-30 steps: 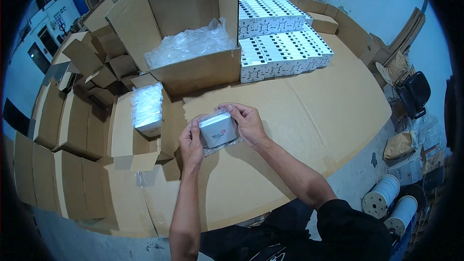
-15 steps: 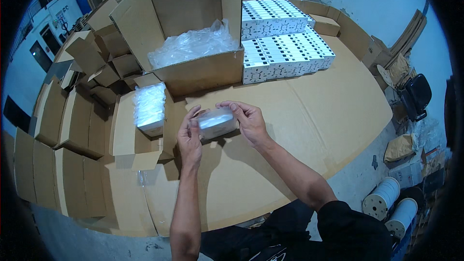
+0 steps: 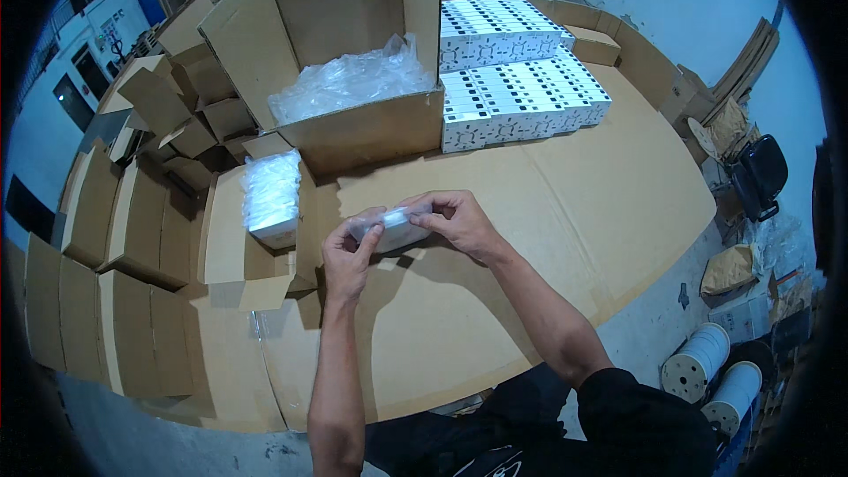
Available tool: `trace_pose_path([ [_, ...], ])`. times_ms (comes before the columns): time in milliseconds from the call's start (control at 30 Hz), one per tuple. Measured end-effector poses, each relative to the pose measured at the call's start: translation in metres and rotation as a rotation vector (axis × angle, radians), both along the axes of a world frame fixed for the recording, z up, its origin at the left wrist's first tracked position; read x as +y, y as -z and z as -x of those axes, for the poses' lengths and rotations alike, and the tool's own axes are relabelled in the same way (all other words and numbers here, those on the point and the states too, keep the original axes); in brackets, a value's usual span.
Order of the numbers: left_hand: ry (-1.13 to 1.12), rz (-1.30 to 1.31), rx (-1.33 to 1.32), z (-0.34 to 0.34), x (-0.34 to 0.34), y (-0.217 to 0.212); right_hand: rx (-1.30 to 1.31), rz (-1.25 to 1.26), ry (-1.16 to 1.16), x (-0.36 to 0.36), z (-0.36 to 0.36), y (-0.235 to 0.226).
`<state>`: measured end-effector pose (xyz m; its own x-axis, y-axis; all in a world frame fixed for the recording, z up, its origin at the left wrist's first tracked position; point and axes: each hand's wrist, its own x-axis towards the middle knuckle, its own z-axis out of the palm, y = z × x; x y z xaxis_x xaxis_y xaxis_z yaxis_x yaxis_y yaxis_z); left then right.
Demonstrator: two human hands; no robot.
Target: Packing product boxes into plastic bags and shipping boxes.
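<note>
Between my hands is a small white box in a clear plastic bag [image 3: 399, 234], held just over the cardboard-covered table [image 3: 530, 256]. My left hand [image 3: 347, 252] grips its left end, thumb on top. With thumb and fingers pinched, my right hand [image 3: 455, 223] holds the plastic at the other end. Left of my hands stands an open carton [image 3: 306, 238] with several plastic-wrapped white boxes [image 3: 271, 199] in a row inside. Behind it, a large open carton [image 3: 371, 137] holds a heap of clear plastic bags [image 3: 353, 79].
White boxes with printed patterns [image 3: 521, 97] are stacked in rows at the back right. Several empty open cartons [image 3: 141, 238] crowd the left side. Beyond the table's right edge are a black chair [image 3: 761, 168] and cable spools [image 3: 698, 359] on the floor.
My fingers have closed in on the bagged box from both ends. Both thumbs now press on the plastic at its top. The cartons and stacks stay where they were.
</note>
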<state>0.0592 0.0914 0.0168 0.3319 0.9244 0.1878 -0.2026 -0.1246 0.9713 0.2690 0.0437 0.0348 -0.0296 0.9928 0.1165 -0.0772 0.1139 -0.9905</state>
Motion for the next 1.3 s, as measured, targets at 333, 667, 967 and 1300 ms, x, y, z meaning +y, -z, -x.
trace_pose_path([
  [333, -0.157, 0.104, -0.085, 0.002, 0.003, 0.015, 0.076, -0.087, 0.079, 0.007, 0.007, 0.006],
  [667, -0.258, 0.152, -0.128, -0.006, 0.0, 0.01, 0.188, -0.138, 0.186, 0.005, 0.016, 0.002],
  [967, -0.278, 0.132, -0.159, -0.011, -0.005, 0.002, -0.3, -0.216, 0.052, -0.005, 0.0, -0.008],
  [1300, -0.283, -0.858, 0.558, 0.002, -0.01, -0.022, -0.276, -0.032, 0.051, -0.003, 0.004, -0.018],
])
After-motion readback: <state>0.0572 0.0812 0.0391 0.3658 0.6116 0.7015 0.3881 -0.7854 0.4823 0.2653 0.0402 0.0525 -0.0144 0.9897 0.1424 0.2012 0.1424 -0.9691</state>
